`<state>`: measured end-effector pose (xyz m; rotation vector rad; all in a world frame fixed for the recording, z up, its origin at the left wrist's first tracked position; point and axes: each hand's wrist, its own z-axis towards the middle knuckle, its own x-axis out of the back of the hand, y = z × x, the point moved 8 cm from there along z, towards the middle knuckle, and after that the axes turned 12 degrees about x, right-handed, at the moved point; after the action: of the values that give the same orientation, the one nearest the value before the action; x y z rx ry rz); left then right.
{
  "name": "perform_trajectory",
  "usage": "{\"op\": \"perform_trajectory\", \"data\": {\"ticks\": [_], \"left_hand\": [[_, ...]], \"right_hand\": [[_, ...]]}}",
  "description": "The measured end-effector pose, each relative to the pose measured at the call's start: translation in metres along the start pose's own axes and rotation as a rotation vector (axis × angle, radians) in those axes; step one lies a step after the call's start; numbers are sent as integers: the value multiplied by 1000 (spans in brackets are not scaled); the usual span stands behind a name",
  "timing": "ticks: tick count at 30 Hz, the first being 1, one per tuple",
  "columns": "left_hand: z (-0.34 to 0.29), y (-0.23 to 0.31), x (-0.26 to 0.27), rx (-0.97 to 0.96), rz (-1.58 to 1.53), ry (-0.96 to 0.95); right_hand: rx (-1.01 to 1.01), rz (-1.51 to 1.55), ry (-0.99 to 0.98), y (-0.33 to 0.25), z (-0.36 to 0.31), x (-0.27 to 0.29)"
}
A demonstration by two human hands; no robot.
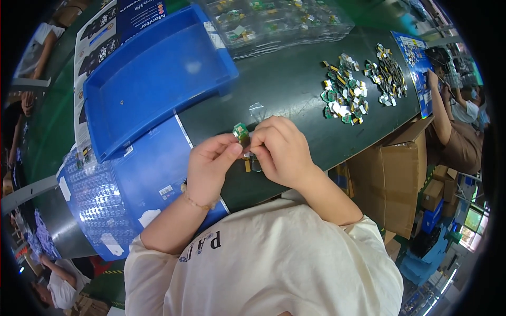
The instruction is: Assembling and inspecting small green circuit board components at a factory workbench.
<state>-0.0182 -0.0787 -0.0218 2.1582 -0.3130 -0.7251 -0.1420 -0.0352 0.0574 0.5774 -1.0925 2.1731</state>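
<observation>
A small green circuit board (pixel 240 130) with a dark strip below it sits pinched between the thumb and fingers of my left hand (pixel 206 164). Close beside it, my right hand (pixel 284 150) has its thumb and fingertips pressed together at the board's right edge; what they grip is hidden. Beneath my hands, a few small gold and dark parts (pixel 249 165) lie partly covered on the dark table (pixel 295 89). A scrap of clear film (pixel 256 109) rests just beyond my fingers.
A blue tray (pixel 153 79) stands at the far left, near a clear blister sheet (pixel 97 189) on blue card. Stacked clear trays (pixel 279 31) hold boards at the back. Two board piles (pixel 345 97) lie right. A cardboard box (pixel 387 184) adjoins the table's edge; co-workers sit around.
</observation>
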Motion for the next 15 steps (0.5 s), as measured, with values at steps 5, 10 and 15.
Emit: {"op": "perform_trajectory", "data": {"ticks": [5, 10, 15], "left_hand": [[3, 3, 2, 16, -141, -15], [5, -2, 5, 50, -327, -68], [8, -7, 1, 102, -472, -197]], "right_hand": [[3, 74, 79, 11, 0, 6], [29, -43, 77, 1, 10, 5], [147, -232, 109, -13, 10, 4]]}}
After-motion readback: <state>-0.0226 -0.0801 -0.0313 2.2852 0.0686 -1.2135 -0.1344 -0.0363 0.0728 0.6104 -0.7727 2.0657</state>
